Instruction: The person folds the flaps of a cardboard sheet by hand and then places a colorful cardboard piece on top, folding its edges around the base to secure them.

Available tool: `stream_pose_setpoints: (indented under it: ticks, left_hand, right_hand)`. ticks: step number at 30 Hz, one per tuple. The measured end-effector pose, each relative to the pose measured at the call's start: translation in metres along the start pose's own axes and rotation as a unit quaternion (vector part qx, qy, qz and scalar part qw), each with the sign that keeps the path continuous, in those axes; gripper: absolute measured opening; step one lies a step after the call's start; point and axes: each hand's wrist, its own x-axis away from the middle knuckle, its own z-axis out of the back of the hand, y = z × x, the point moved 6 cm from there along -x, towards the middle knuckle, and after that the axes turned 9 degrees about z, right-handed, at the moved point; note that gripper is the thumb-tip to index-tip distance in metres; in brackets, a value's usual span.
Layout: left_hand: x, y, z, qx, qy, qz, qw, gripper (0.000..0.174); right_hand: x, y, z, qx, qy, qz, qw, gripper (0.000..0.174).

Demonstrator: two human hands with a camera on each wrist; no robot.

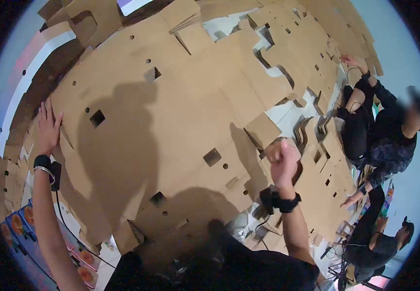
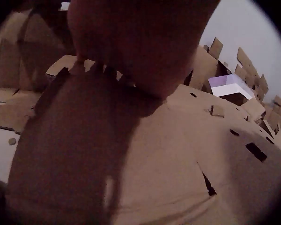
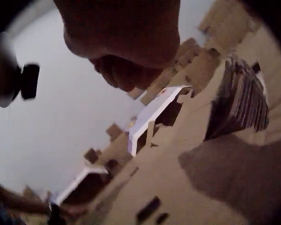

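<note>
A large flat cardboard sheet [image 1: 195,102] with small square and round cutouts spreads out in front of me. My left hand [image 1: 49,128] lies with straight fingers on its left edge. In the left wrist view that hand [image 2: 136,51] is dark, its fingertips down at the cardboard [image 2: 164,154]. My right hand [image 1: 284,162] is raised over the sheet's right side, fingers curled into a fist with nothing visible in it. The right wrist view shows the same curled fingers [image 3: 119,72] from below, above the cardboard and near a stack of cardboard layers [image 3: 239,101].
More cut cardboard pieces [image 1: 312,43] lie in heaps to the back and right. Bent cardboard with a white and pink face [image 1: 35,63] stands at the left. One person [image 1: 389,126] sits at the right, another [image 1: 379,252] lower down. A cable [image 1: 69,233] runs from my left wrist.
</note>
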Motion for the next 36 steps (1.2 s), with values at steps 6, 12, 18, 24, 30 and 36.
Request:
stream_pose_setpoints:
  ticks: [6, 12, 18, 24, 30, 36]
  left_hand:
    - [-0.009, -0.015, -0.018, -0.007, 0.044, -0.042, 0.998, 0.061]
    - [0.001, 0.005, 0.004, -0.054, -0.004, 0.019, 0.998, 0.061]
    - [0.018, 0.063, 0.049, -0.082, 0.030, -0.085, 0.993, 0.054]
    - [0.107, 0.218, 0.060, 0.135, -0.017, -0.309, 0.941, 0.032]
    - [0.251, 0.343, 0.061, 0.199, -0.092, -0.629, 0.746, 0.026]
    - [0.242, 0.354, 0.051, 0.121, -0.120, -0.576, 0.799, 0.018]
  right_hand:
    - [0.014, 0.008, 0.003, -0.012, 0.053, -0.037, 0.998, 0.046]
    - [0.040, 0.047, -0.006, 0.037, 0.050, -0.122, 0.990, 0.043]
    - [0.081, 0.057, -0.024, 0.144, -0.027, -0.111, 0.983, 0.046]
    - [0.097, 0.027, -0.049, 0.013, -0.158, -0.077, 0.984, 0.044]
    - [0.110, 0.003, -0.076, 0.079, -0.279, 0.066, 0.955, 0.037]
    - [0.132, 0.024, -0.110, 0.030, -0.352, -0.053, 0.934, 0.037]
